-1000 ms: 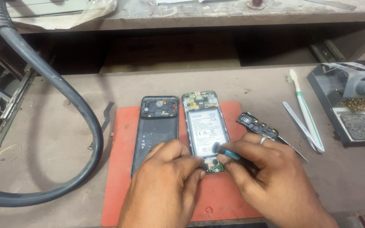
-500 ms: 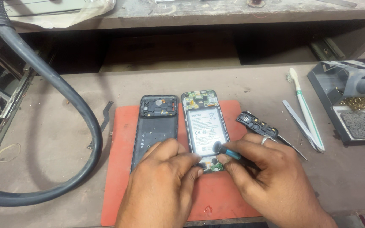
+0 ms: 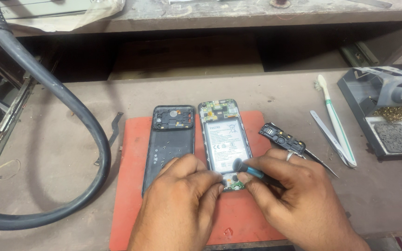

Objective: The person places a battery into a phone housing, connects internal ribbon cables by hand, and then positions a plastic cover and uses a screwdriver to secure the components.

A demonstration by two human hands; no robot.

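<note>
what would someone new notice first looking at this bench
Most striking is the opened phone lying on the red mat at the centre, its battery and circuit boards bare, with both hands at its lower end: the right hand holds a blue-handled screwdriver and the left hand steadies the phone. Beside it on the mat lies the black back cover, and a thick dark hose loops across the left side.

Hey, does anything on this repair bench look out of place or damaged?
Nothing looks broken. The opened phone lies with battery and boards exposed on the red mat, its back cover beside it. A loose flex ribbon lies off the mat on the bench.
</note>
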